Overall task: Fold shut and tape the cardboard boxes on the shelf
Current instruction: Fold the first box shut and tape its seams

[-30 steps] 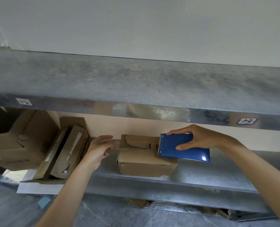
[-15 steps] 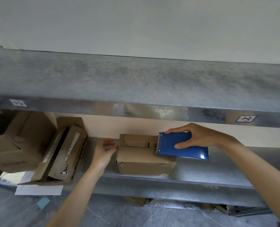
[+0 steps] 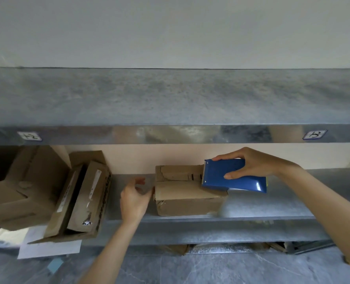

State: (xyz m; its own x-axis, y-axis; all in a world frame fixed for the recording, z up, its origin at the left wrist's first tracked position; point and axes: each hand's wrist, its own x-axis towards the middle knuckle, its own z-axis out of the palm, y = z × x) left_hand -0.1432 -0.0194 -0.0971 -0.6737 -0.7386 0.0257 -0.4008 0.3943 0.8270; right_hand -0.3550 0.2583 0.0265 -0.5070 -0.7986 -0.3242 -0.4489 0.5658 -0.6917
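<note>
A small worn cardboard box (image 3: 182,199) sits with its top flaps folded down on the metal shelf (image 3: 272,208). My right hand (image 3: 252,165) grips a blue tape dispenser (image 3: 231,176) whose front edge rests on the right part of the box top. My left hand (image 3: 134,196) is at the box's left side, fingers curled and apart, thumb close to the box's left edge; I cannot tell whether it holds a tape end.
Leaning cardboard boxes (image 3: 84,197) and a larger box (image 3: 16,189) fill the shelf's left end, over white paper (image 3: 49,245). An upper metal shelf (image 3: 170,99) with labelled front lip overhangs. More cardboard lies under the shelf near the grey floor (image 3: 211,269).
My left hand has dropped a little and curled in close to the box's left edge. The dispenser has stayed on the box's right part, tilted slightly more.
</note>
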